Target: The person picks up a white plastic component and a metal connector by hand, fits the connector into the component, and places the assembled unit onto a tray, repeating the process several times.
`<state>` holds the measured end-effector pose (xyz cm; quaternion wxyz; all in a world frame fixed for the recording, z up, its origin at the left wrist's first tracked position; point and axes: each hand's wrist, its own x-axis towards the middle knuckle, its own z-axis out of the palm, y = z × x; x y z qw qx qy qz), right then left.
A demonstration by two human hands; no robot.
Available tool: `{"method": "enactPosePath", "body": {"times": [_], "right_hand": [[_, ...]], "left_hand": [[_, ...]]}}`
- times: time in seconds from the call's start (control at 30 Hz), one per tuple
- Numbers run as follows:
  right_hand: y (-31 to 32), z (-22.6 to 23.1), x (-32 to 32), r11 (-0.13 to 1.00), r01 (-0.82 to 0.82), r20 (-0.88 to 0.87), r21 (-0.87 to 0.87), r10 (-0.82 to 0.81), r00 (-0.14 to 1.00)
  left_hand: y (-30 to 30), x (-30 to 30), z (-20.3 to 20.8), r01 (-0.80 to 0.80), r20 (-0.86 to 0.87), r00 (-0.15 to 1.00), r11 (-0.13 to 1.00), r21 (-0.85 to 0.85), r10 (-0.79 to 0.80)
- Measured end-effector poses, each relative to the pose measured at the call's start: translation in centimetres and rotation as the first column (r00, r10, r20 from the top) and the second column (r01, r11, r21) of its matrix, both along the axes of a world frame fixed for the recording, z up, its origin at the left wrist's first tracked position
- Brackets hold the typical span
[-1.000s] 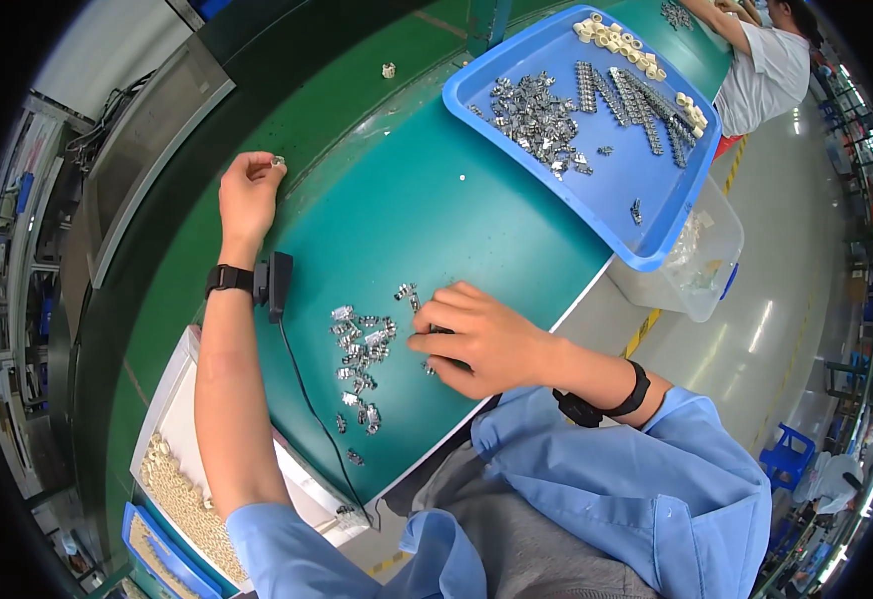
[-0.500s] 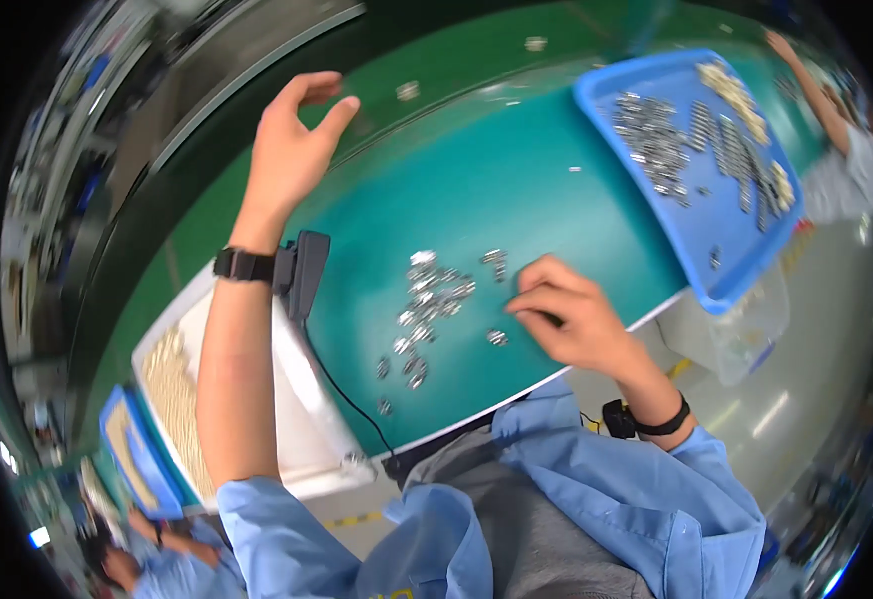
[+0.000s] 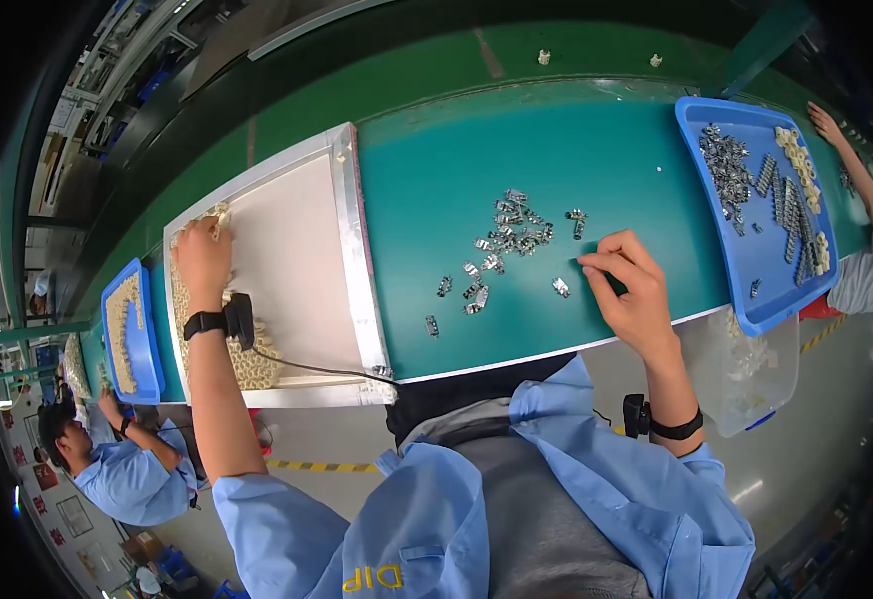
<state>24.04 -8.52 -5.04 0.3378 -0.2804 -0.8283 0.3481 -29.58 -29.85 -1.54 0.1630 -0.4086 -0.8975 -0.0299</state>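
My left hand (image 3: pixel 204 256) is over the far left part of a shallow white tray (image 3: pixel 307 215) with a metal-edged frame. Its bent fingers reach down among small cream-coloured parts (image 3: pixel 257 364), and their tips are partly hidden. Above the green tabletop (image 3: pixel 436 150) is my right hand (image 3: pixel 636 290), thumb and forefinger drawn together; anything between them is too small to make out. Left of it lies a loose heap of small metal parts (image 3: pixel 516 230). One single metal part (image 3: pixel 560 288) rests close to those fingertips, with a small cluster (image 3: pixel 577 222) farther back.
A blue tray (image 3: pixel 771 280) at the right holds metal parts in rows and heaps, plus cream parts. Another blue tray (image 3: pixel 152 349) stands far left. A cable (image 3: pixel 307 370) runs from my left wrist device across the white tray. Co-workers sit at both ends.
My left hand has come down from the air at the back left to the cream parts in the white tray. The view has shifted, and my right hand stays near the metal parts.
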Motion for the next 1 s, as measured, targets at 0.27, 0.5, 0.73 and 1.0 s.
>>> {"method": "enactPosePath", "body": {"times": [0.27, 0.5, 0.73, 1.0], "right_hand": [[1.6, -0.9, 0.6, 0.994, -0.019, 0.076, 0.106, 0.011, 0.997], [4.2, -2.1, 2.1, 0.987, -0.088, 0.037, 0.138, 0.083, 0.996], [4.3, 0.4, 0.6, 0.965, -0.195, -0.237, -0.176, 0.151, 0.960], [2.8, 2.6, -3.4, 0.949, -0.298, -0.329, -0.103, 0.250, 0.911]], "left_hand": [[3.5, -1.7, -2.0, -0.084, -0.113, 0.991, 0.982, -0.167, 0.066], [3.7, 1.9, -0.3, 0.073, 0.244, 0.961, 0.971, 0.228, -0.130], [6.2, 18.3, 1.6, 0.125, 0.591, 0.508, 0.733, 0.669, -0.626], [5.9, 26.4, 0.9, 0.121, 0.670, 0.072, 0.673, 0.730, -0.739]]}}
